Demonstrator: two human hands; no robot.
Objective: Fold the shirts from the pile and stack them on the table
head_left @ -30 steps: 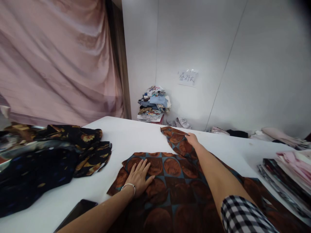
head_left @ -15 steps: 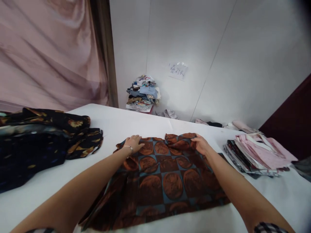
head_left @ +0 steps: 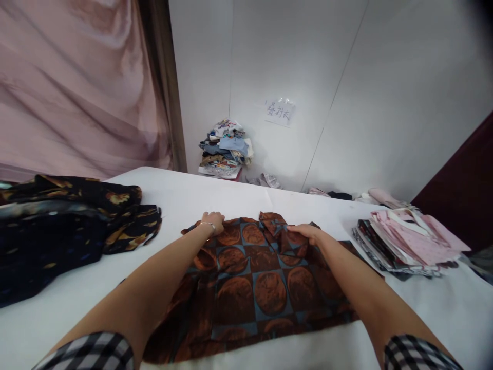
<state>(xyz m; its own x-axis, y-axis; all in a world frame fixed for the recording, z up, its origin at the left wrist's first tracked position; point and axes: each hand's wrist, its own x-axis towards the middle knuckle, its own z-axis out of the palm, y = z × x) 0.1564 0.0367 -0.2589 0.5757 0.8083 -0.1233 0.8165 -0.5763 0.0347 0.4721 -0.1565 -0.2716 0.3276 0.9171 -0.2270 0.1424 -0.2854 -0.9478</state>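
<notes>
A brown shirt (head_left: pixel 270 293) with rust-coloured circles on a blue-and-brown check lies spread in front of me, its near edge roughly straight. At its far left corner my left hand (head_left: pixel 214 222), with a bracelet at the wrist, has its fingers curled over the cloth. My right hand (head_left: pixel 307 232) pinches a gathered part of the shirt at the far right side, folded inward over the body of the garment. My right fingertips are partly hidden in the fabric.
Dark patterned clothes (head_left: pixel 57 241) lie heaped on the left of the white table (head_left: pixel 175 192). A folded stack with a pink shirt (head_left: pixel 419 231) on top sits at the right. Beyond the far edge stand a taller clothes pile (head_left: pixel 227 146) and a wall sign (head_left: pixel 280 112).
My right hand has moved left and slightly nearer, bringing the shirt's far right part inward. My left hand's fingers have curled more at the far left corner.
</notes>
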